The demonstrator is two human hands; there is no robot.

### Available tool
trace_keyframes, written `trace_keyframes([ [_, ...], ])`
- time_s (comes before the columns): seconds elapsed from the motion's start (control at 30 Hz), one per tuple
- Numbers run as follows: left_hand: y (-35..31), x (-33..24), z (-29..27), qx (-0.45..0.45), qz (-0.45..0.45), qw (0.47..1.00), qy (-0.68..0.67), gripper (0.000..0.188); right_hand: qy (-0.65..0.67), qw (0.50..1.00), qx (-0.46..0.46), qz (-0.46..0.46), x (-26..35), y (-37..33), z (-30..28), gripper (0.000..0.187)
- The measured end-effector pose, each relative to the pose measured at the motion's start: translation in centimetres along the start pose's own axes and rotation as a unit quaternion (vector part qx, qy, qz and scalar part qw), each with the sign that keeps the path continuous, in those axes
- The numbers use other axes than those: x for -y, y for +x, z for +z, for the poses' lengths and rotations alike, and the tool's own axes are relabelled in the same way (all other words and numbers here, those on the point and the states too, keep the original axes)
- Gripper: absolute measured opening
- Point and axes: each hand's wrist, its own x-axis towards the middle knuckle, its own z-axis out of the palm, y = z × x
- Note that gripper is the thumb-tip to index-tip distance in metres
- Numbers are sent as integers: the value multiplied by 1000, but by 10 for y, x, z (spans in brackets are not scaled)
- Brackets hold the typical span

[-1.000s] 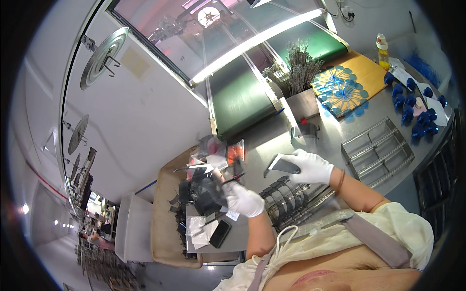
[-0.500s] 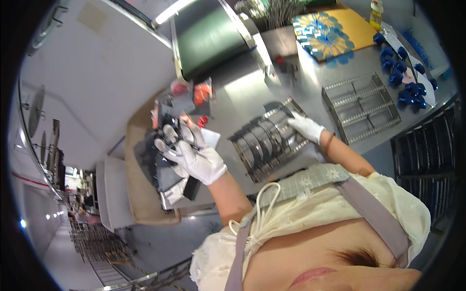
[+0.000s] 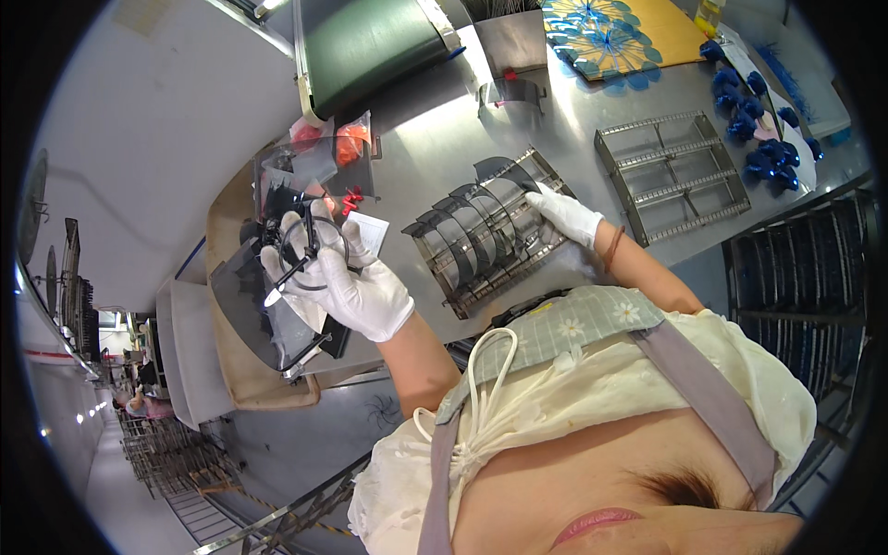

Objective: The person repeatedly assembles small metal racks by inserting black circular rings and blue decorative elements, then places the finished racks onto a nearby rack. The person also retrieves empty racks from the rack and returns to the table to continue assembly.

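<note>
Raised over the left of the table, my left hand [image 3: 356, 291], in a white glove, has its fingers closed around a black thing with thin round rims [image 3: 313, 242], like a glasses frame; a thin arm with a pale tip sticks out of it. My right hand [image 3: 569, 218], gloved too, is at the far right end of a metal rack [image 3: 462, 301]. Its fingers are pressed together at the edge of a dark curved lens sheet [image 3: 507, 174], their tips partly hidden. Several similar dark sheets [image 3: 472, 231] stand in a row in that rack.
A second metal rack [image 3: 680, 190] without sheets lies to the right. Dark sheets and red-orange bags [image 3: 351, 143] crowd the table's left end. Behind are a green conveyor belt [image 3: 370, 55], a small dark curved piece [image 3: 511, 97] and a yellow board [image 3: 666, 37]. Blue shiny bunches [image 3: 763, 162] lie far right.
The whole view has shifted slightly. My left hand has turned, so the black round rims now show more plainly. My right hand stays at the rack's end, its fingers now at the dark sheet's edge.
</note>
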Motion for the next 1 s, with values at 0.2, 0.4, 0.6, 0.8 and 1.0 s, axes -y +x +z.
trace_keyframes([
  [0.2,-3,4,-3,19,-30,999,8,61,27,999,41,9,15,-9,-3,71],
  [0.4,-1,3,2,22,-36,998,45,62,-116,992,38,-11,33,-10,0,89],
  [0.6,-9,2,5,7,-49,992,117,66,-327,944,-21,-46,52,-15,5,83],
  [0.8,-13,9,19,30,-108,976,185,66,-317,844,-219,-374,115,-38,8,79],
  [1.0,-42,15,28,159,-295,939,74,64,-233,800,-320,-451,156,-47,2,87],
])
